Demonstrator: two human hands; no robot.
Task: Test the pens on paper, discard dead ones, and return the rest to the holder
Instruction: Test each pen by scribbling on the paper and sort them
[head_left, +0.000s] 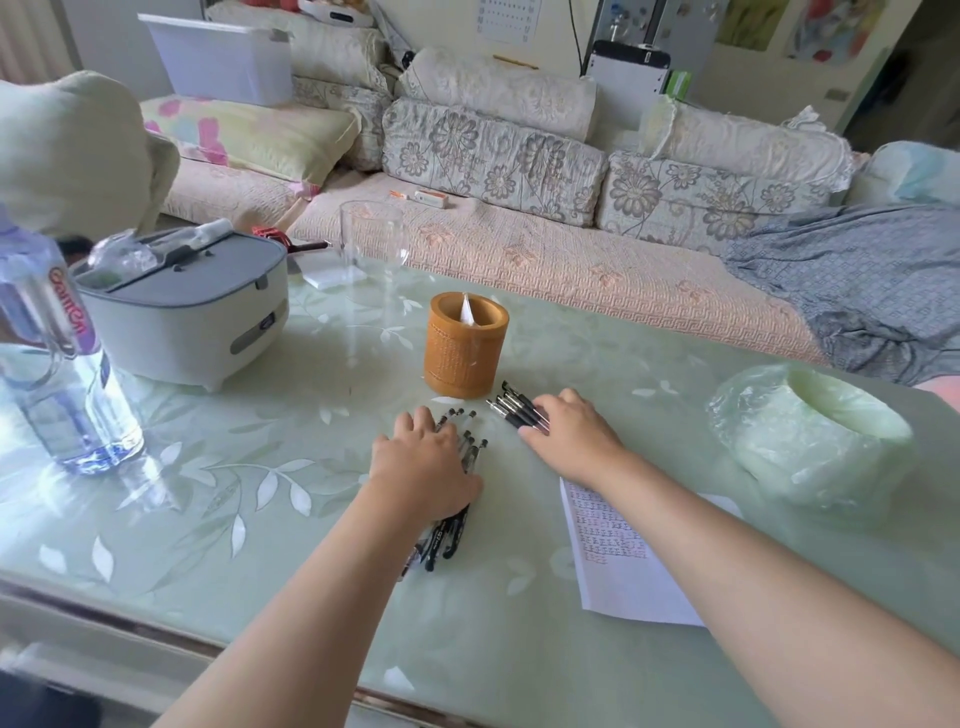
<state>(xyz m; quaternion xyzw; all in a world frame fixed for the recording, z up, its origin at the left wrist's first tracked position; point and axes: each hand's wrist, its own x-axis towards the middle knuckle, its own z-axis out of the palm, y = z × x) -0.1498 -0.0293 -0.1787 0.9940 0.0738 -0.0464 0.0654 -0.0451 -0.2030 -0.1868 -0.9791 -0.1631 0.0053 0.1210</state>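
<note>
Pens (511, 410): light, stiff, slick, prone to roll; take hold mid-barrel.
Left hand (423, 465): flat on pens, no grasp.
Right hand (571, 434): flat on pens, no grasp.

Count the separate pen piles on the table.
2: one pile under the left hand, one pile under the right hand near the holder. Individual pens partly hidden.
</note>
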